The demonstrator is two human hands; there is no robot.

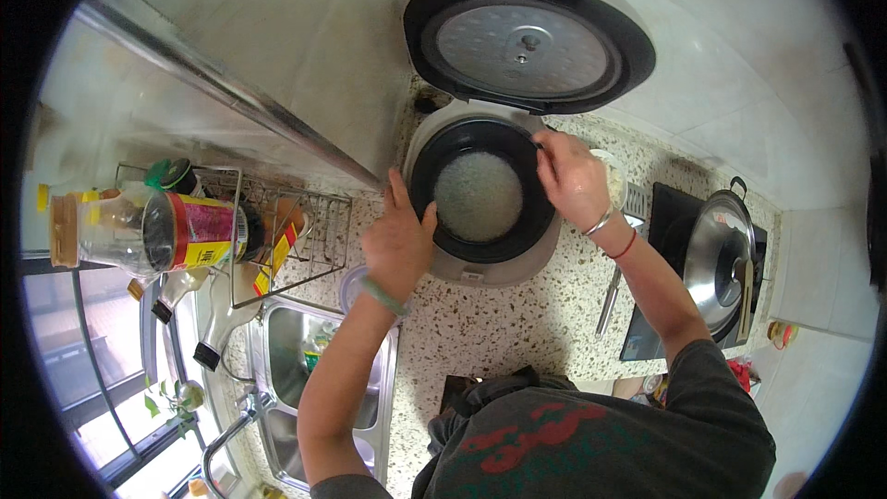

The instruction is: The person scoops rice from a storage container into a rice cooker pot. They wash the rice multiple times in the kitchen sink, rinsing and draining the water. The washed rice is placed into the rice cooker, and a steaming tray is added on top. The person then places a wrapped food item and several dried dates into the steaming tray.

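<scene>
A rice cooker [494, 273] stands on the counter with its lid [591, 97] raised. Inside it sits a black inner pot [431, 162] holding white rice [478, 196] that looks covered with water. At the pot's left side, my left hand [395, 245] has its index finger stretched out and its thumb apart, the thumb beside the rim. My right hand [577, 183] is on the opposite rim, fingers bent over the edge and closed on it. The fingertips on that side are partly hidden.
To the left, a wire rack [323, 236] holds bottles and jars above a steel sink [285, 337]. A slotted turner [634, 201] lies right of the cooker by a pale bowl [613, 166]. Further right, a lidded wok [716, 254] stands on a black cooktop [639, 337].
</scene>
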